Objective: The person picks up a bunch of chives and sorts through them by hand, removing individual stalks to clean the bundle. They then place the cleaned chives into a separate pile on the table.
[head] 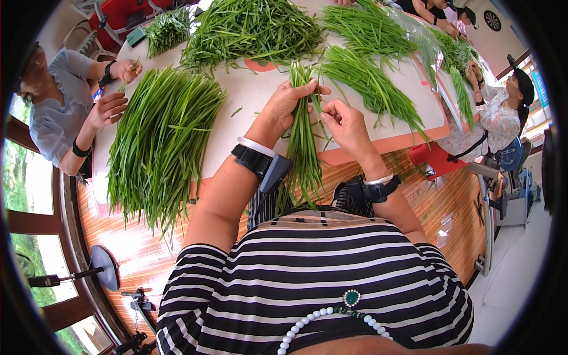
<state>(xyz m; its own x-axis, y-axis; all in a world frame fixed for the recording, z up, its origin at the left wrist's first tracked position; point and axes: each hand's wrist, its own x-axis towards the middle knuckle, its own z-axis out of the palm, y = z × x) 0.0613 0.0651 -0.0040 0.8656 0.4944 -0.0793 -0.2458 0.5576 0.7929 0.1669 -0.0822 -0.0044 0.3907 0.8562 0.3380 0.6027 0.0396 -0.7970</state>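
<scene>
My left hand point(287, 101) grips a bunch of garlic chives point(304, 137) near its cut ends, which point away from me. The long leaves hang down over the table's near edge towards my lap. Just right of the bunch, my right hand point(346, 126) has its thumb and forefinger pinched together on a loose chive leaf point(317, 106). To the left lies a large, neatly laid pile of chives point(164, 142), its leaf tips over the edge. On the right a smaller pile point(372, 84) lies slantwise on the white table point(248, 106).
A big tangled heap of chives point(253, 31) lies at the back, with another pile point(364, 26) to its right. A co-worker's hands point(108, 108) are beside the left pile. More people sit at the right-hand table. A red stool point(437, 162) stands right of the table.
</scene>
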